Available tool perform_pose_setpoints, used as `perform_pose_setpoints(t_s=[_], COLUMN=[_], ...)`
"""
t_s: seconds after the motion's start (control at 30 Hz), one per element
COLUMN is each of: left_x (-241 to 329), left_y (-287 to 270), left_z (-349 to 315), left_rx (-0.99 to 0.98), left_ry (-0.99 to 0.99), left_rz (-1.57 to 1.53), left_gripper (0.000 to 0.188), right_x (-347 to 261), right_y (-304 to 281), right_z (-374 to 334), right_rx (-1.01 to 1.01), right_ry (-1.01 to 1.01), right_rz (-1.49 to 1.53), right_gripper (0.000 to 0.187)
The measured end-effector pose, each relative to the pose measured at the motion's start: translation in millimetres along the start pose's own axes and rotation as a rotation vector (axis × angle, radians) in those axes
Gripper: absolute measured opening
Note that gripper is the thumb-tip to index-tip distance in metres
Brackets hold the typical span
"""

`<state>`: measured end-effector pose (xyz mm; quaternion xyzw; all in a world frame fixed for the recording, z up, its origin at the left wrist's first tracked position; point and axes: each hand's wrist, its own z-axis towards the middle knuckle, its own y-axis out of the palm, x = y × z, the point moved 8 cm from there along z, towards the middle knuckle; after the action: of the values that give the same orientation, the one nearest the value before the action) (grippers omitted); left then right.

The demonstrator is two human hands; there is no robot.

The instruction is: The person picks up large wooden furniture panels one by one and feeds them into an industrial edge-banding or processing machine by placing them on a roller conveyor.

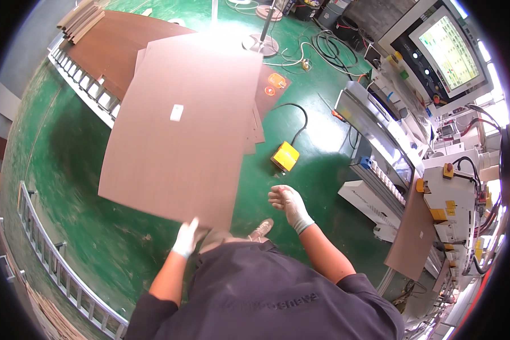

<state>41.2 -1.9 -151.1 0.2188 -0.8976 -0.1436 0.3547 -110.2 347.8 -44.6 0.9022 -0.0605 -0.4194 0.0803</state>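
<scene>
A large brown board [181,124] with a small white label [177,112] lies in front of me, over other brown panels. My left hand [188,235], in a white glove, is closed on its near edge, with the thumb side showing and the other fingers partly hidden. Off the board's right side, my right hand [289,204] hangs over the green floor, also gloved. Its fingers are loosely bent and apart, and nothing shows in them. Beyond it, a yellow foot pedal box [285,157] with a black cable sits on the floor.
Brown panels [119,45] rest on a roller conveyor [82,85] at the far left. A metal roller rail [68,277] curves along the near left. To the right stands a machine with a screen [449,51] and another brown board [411,235]. Cables and a round-based stand [260,44] lie beyond.
</scene>
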Motion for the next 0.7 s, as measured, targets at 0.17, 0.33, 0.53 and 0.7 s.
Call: perform_pose_setpoints(t_s=[0.17, 0.33, 0.53, 0.7], left_x=[10.6, 2.6, 18.7, 23.7], left_y=[-74.3, -124.4, -128.3, -136.0], left_z=[-112.0, -133.8, -130.1, -126.9], left_rx=[0.071, 0.226, 0.321, 0.301], left_ry=[-0.065, 0.038, 0.247, 0.161], left_rz=[-0.133, -0.346, -0.41, -0.322], left_gripper=[0.063, 0.054, 0.05, 0.042], right_x=[-32.5, -154.4, -209.0, -186.5], right_y=[43.7, 101.7, 88.1, 79.9], right_z=[79.2, 167.3, 243.5, 242.5], right_rx=[-0.037, 0.323, 0.524, 0.448], right_ry=[-0.185, -0.874, -0.517, -0.402], right_rz=[-0.324, -1.021, -1.488, -1.571], right_gripper=[0.031, 0.04, 0.072, 0.093])
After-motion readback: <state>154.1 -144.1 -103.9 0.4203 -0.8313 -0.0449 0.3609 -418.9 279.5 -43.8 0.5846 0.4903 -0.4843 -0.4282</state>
